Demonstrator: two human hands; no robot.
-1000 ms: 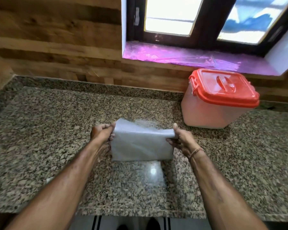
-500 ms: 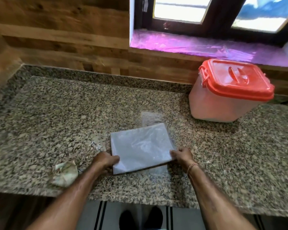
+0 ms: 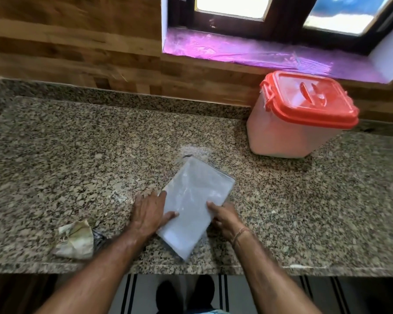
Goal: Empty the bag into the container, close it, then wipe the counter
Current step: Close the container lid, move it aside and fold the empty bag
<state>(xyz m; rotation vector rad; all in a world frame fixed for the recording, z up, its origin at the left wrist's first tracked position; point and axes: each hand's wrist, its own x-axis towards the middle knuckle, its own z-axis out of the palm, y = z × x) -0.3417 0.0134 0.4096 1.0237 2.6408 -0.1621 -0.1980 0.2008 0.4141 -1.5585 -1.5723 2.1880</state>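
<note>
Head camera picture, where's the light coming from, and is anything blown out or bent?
Head view: daylight enters through the window, whose panes are blown out; the sill glows magenta; the wide lens bows the counter edge; the bag shows soft sheen.

no readable text, labels, brands or numbers anywhere, incl. bag [image 3: 194,205] and container [image 3: 297,116].

A single head-worn wide-angle camera looks forward and steeply down from above the counter's [image 3: 82,168] near edge. It faces the wooden back wall [image 3: 73,46] and window [image 3: 281,17], and sits close over both forearms. No second view exists.
</note>
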